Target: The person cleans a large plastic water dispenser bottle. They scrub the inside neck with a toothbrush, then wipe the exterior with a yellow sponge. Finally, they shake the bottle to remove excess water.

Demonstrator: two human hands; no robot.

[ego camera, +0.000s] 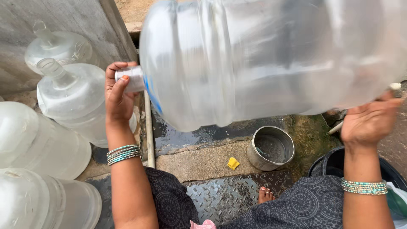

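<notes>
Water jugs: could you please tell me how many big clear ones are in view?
5: one held sideways between both hands, two upright by the wall, and two at the lower left. More may be out of frame.

Wet concrete floor (203,161), grey wall (25,25), metal tread plate (224,195), in daylight.

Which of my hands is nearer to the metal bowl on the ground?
Right. The right hand under the big jug's base is beside the metal bowl; the left hand at its neck is farther.
</notes>
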